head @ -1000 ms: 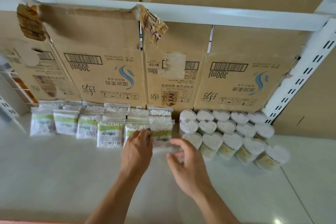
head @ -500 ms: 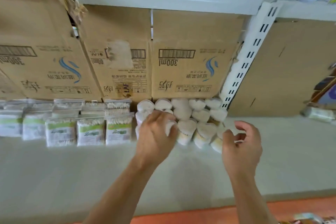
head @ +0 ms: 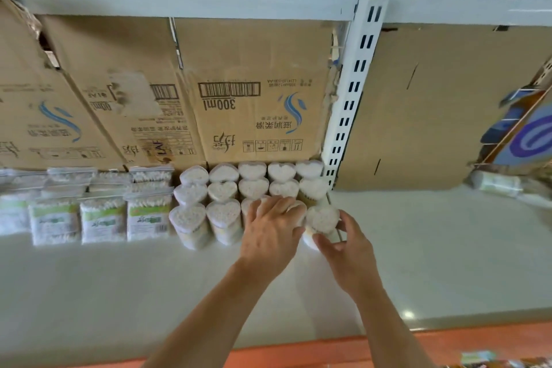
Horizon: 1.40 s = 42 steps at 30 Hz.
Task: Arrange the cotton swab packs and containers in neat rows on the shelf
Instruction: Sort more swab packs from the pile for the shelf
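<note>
White shelf (head: pixel 433 248) with flattened cardboard boxes (head: pixel 254 84) lining its back. On its left part, bagged cotton swab packs (head: pixel 103 218) stand in rows; just beside them, heart-shaped containers (head: pixel 223 173) stand upright in three rows reaching to the slotted upright (head: pixel 349 104). The left grip (head: pixel 270 236) lies spread – fingers fairly straight – over the tops of the front-row containers. The right grip (head: pixel 346 248) curls thumb and fingers round the end container (head: pixel 322 218) at the front row's right end – upright on the shelf, touching its neighbours.
</note>
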Motion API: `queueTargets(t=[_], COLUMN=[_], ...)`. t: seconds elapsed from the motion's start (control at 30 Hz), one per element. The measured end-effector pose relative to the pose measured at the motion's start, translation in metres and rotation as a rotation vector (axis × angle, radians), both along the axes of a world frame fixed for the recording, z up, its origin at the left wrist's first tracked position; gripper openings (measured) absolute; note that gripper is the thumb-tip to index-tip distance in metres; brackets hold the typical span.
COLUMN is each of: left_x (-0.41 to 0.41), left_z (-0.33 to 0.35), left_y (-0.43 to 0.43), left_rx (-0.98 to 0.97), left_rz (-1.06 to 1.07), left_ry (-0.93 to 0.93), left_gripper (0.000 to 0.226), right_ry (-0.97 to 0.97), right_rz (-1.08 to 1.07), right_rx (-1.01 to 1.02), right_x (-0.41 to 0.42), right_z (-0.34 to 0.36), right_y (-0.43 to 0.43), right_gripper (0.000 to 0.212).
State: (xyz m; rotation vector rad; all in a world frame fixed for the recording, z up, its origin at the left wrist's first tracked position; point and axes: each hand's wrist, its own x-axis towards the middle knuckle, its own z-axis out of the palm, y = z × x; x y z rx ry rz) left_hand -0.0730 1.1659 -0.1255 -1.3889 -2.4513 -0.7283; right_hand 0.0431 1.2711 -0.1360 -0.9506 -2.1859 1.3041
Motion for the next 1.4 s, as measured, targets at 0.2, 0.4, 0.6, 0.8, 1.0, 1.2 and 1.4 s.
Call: queueTargets(t=[0.2,0.4,0.6,0.8,1.0,1.2,1.4], left_x=[0.003,0.007,0.014,0.03,0.05,0.076,0.114], left_z=[-0.002,-0.005,-0.005,0.002,0.008,-0.005,-0.006], left_y=[0.007,0.011,0.012,0.023,0.04,0.06,0.094], left_rx=[0.031,0.063,0.038,0.06,0.108,0.063,-0.039], left_rz=[0.053,0.106,0.147,0.069,-0.014,-0.138,-0.176], left_ry=[-0.009,-0.013,-0.05,0.028,0.051,0.005,-0.043], left_gripper=[0.032,0.034,0.039,0.043,0.034,0.04,0.049], right_ry=[0.023,0.032,-0.018,-0.055,-0.102,-0.275,-0.319], right_rz=[0.035,0.11,0.153,-0.01,-0.121,-0.274,-0.485], right_rx=[0.001,0.022,0.04,0.052,0.203,0.32,0.226], right_x=[-0.006,-0.011,-0.004,0.016,0.048,0.101,0.179], right_z=[-0.006,-0.014,-0.017,-0.011,0.004,0.01,0.014], right_y=[0.016,0.028,0.038,0.035,0.034,0.043,0.079], right_gripper=[0.04,0.053,0.063,0.059,0.051,0.053,0.054])
